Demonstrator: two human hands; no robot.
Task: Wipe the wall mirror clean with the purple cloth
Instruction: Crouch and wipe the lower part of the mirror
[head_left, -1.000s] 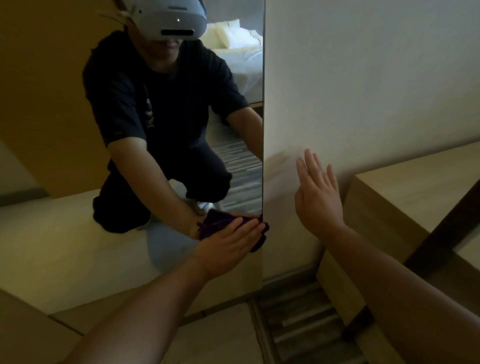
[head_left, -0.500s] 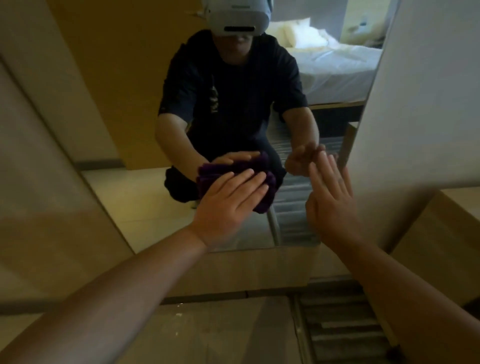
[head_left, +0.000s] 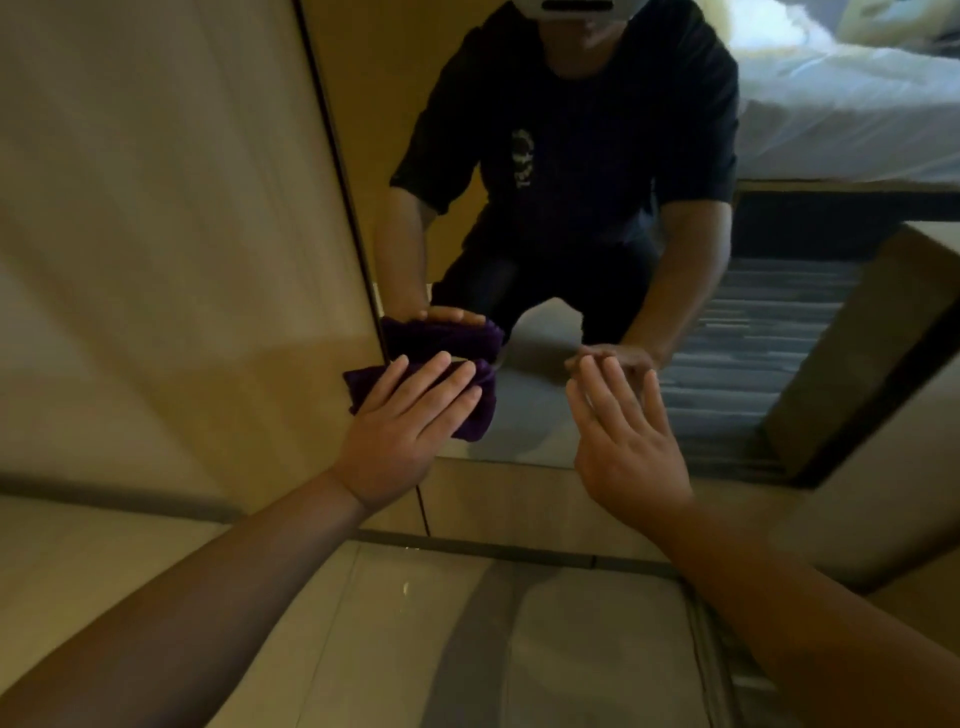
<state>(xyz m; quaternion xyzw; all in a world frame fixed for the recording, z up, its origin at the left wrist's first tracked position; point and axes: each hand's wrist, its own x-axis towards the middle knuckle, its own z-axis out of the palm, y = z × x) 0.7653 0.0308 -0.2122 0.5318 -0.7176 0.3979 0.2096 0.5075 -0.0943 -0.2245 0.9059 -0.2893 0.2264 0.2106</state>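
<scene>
Wiping step in hand. Left hand (head_left: 400, 431) flat, fingers spread, pressing purple cloth (head_left: 475, 415) on wall mirror (head_left: 545, 415) at lower left edge. Right hand (head_left: 631, 441) open, empty, fingertips braced on glass. Next, probably: sweep cloth rightward with even pressure.

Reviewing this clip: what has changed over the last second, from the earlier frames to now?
The left hand slid the purple cloth from the mirror's lower right edge across to its lower left edge. The right hand moved off the wall onto the glass. Unchanged: the left palm stays flat on the cloth, and the right hand stays open and empty.
</scene>
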